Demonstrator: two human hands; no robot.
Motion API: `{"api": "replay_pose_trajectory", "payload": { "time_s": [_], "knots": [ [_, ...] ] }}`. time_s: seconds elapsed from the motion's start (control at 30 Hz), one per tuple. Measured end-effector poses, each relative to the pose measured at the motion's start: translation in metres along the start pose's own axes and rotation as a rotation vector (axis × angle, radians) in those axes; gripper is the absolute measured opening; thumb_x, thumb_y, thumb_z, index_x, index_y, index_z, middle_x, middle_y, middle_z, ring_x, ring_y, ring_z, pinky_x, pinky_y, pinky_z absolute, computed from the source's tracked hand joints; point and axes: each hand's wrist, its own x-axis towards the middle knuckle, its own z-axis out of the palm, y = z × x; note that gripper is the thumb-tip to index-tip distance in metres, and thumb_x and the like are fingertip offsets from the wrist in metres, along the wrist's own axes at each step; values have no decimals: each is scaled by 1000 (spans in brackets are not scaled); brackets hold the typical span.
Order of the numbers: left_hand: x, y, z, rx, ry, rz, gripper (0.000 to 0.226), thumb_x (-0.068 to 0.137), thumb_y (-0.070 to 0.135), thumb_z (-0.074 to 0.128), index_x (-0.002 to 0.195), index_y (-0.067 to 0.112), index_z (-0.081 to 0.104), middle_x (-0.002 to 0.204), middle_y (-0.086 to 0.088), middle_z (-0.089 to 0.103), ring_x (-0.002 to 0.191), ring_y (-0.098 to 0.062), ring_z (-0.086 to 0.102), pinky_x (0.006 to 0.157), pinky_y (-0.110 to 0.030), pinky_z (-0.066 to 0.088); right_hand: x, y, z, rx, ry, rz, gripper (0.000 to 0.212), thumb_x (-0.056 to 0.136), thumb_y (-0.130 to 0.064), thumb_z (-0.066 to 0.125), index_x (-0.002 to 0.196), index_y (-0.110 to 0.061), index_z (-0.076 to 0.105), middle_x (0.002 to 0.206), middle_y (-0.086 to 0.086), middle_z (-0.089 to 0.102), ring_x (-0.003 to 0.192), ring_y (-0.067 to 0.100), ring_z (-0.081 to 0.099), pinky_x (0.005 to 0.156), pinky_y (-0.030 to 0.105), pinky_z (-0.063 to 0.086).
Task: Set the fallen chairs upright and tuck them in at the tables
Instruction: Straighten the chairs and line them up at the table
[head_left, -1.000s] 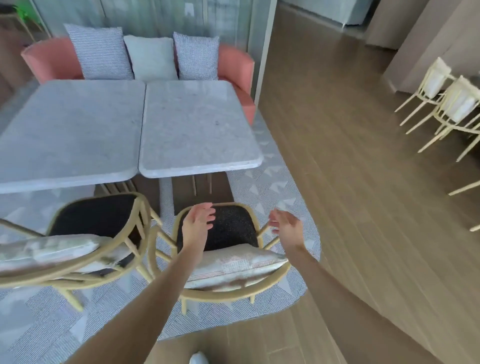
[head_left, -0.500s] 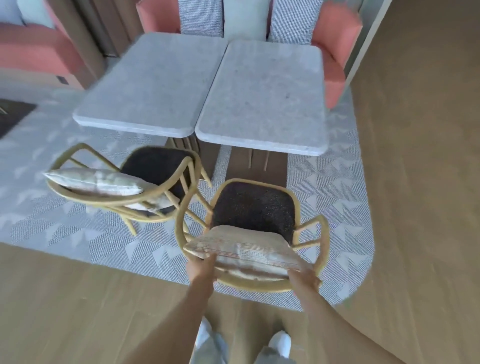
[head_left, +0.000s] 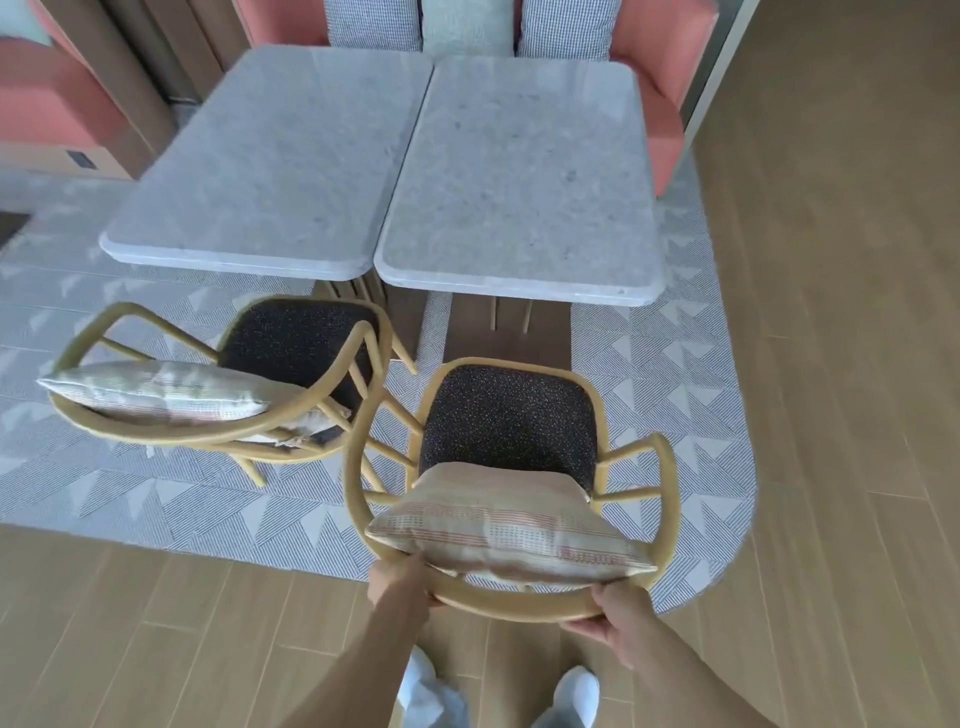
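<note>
Chairs (head_left: 511, 605): matt tan wood-look frames, dark speckled cloth seats (head_left: 506, 415). Cushions (head_left: 498, 530): striped woven cloth, slight sheen. Tabletops (head_left: 524, 171): grey mottled stone-look, matt. Floor (head_left: 831, 364): wood-look planks. Rug (head_left: 649, 374): flat patterned weave. Sofa (head_left: 660, 135): coral cloth

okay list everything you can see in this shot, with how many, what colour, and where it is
tables: two, grey stone, side by side at centre
chairs: two, tan frames with dark seats, upright on the rug before the tables
chair cushions: two, beige striped, one on each chair back
sofas: two, coral, behind the tables and far left
sofa pillows: three, grey and pale, on the back sofa
rug: one, grey patterned, under the tables
floor: wood planks
left hand, right hand: gripping the near chair's back rail
</note>
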Motion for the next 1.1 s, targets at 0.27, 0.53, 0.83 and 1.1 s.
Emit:
{"api": "replay_pose_trajectory", "payload": {
  "time_s": [0.27,0.53,0.83,1.1],
  "knots": [
    [5,53,-1,-103,-109,114,25,92,4,69,107,-13,61,99,-31,70,84,-46,72,45,-44,59,12,-44,32,54,11,-129,29,103,-4,48,131,-7,49,110,21,64,76,37,75,76,50,63],
    [28,108,22,-90,-151,183,27,92,5,69,112,-9,60,104,-27,69,84,-43,73,48,-38,61,42,-102,54,66,23,-194,30,100,-5,56,130,-2,52,109,22,68,67,33,76,60,39,63],
    [42,127,39,-88,-119,184,19,91,8,70,103,-4,62,93,-24,73,71,-37,75,52,-37,62,54,-132,61,35,67,-213,26,100,-9,57,125,-3,53,106,22,67,65,33,76,59,39,63],
    [17,152,36,276,255,309,48,92,11,60,134,-6,45,130,-24,46,110,-38,57,96,-49,50,32,-145,54,-113,192,-232,28,102,-20,53,121,1,56,94,14,61,69,24,66,73,43,63]
  ]
}}
